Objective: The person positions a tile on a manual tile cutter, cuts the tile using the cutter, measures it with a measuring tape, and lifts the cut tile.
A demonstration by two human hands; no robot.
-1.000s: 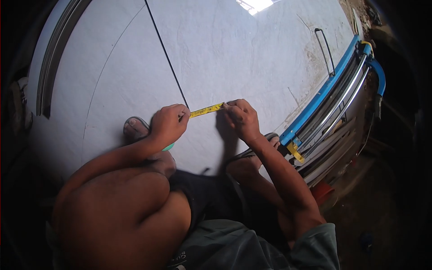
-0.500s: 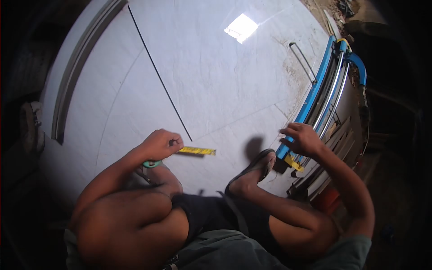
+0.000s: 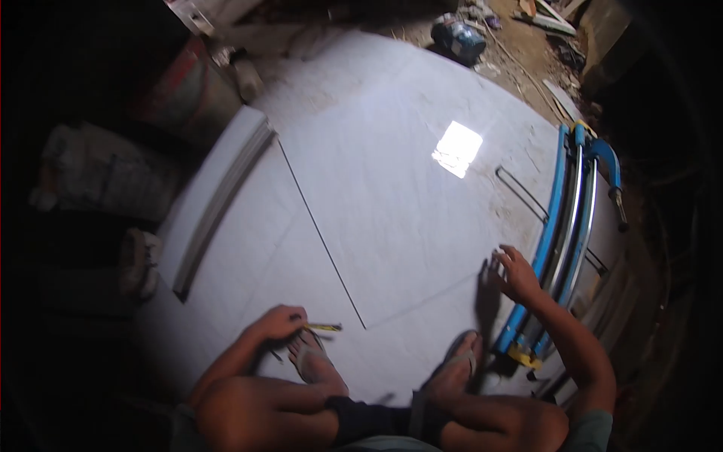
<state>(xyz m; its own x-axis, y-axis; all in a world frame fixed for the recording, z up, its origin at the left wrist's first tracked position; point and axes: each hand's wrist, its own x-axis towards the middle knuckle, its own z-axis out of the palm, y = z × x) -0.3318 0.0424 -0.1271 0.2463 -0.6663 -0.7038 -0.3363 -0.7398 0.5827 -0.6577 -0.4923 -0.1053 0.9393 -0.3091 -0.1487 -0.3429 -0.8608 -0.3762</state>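
Observation:
My left hand [image 3: 282, 322] is closed around a tape measure, low over the white marbled tile surface [image 3: 407, 226] by my left foot. A short length of its yellow blade [image 3: 325, 327] sticks out to the right; the hand hides most of the case. My right hand [image 3: 517, 277] hovers beside the blue rail of a tile cutter [image 3: 556, 197], its fingers curled. Something small and pale seems to sit at its fingertips, too small to name. A thin dark line [image 3: 322, 235] runs across the tiles between the hands.
A pale grooved length of trim or stacked tile [image 3: 226, 200] lies on the left. Behind it stand a bucket [image 3: 192, 90] and a sack [image 3: 105, 169]. Another person's shoe [image 3: 139, 264] is at the left edge. Rubble and a dark container [image 3: 458, 39] lie at the back right.
The view has tilted up, showing more of the background. My left hand stays shut on the tape measure, with less blade showing. My right hand has moved forward along the cutter.

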